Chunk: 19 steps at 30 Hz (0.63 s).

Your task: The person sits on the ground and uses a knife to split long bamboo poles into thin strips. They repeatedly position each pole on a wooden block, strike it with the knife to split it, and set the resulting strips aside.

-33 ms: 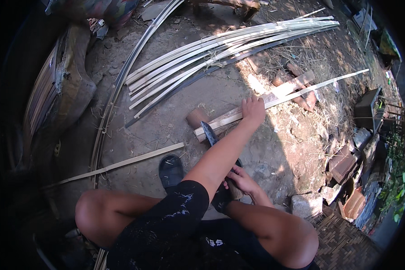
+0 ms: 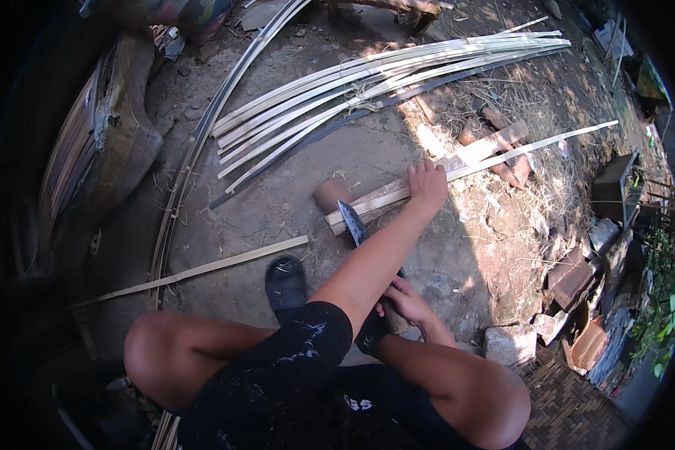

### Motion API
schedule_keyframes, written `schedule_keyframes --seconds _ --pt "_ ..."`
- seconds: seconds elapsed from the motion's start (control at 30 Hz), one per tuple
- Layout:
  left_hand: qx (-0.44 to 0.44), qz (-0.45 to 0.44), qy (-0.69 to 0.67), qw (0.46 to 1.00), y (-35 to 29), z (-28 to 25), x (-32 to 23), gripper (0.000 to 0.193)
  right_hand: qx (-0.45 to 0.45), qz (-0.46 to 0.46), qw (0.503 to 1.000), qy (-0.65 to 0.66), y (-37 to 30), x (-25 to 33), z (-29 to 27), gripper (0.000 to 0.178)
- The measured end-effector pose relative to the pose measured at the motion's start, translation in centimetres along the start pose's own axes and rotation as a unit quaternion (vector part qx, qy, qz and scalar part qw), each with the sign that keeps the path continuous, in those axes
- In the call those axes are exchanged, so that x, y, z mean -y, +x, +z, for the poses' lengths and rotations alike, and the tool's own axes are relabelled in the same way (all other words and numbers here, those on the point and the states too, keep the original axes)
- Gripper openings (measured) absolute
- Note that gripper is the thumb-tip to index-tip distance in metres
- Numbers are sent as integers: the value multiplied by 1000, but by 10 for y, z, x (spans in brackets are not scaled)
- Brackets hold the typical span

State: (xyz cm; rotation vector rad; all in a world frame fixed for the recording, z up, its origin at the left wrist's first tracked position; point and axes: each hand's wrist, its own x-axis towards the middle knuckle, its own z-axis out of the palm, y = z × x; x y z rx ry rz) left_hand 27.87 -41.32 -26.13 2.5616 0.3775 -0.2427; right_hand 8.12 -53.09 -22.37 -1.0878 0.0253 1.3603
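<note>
My left hand (image 2: 427, 185) reaches across to the right, its fingers closed over a long pale bamboo strip (image 2: 532, 148) lying along a flat wooden board (image 2: 491, 142). The strip's near-left end lies by a short brown block (image 2: 330, 195). Lower down, my right hand (image 2: 410, 301) is closed around the handle of a big dark-bladed knife (image 2: 352, 223). The blade points up and left, against or just over the strip's end; contact cannot be made out. My left forearm hides the middle of the knife, and a wooden handle end (image 2: 394, 322) shows below my right hand.
Several pale strips (image 2: 337, 86) lie bundled on the ground beyond. Long curved strips (image 2: 202, 135) run down the left, and a loose strip (image 2: 202, 268) lies near my sandal (image 2: 286, 283). Bricks and rubble (image 2: 570, 277) fill the right, beside a woven mat (image 2: 570, 405).
</note>
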Motion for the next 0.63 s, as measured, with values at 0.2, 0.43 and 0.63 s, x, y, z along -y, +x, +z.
schedule_keyframes --seconds 0.2,0.43,0.63 --pt "37 -67 -152 985 -3 -12 -12 33 -125 -29 992 -12 -7 19 0 28" --pt "27 9 -167 986 -3 -1 3 25 -273 -64 955 -91 21 26 -12 37" --pt "23 12 -176 984 -1 -5 14 24 -144 -19 987 -72 22 25 -30 42"
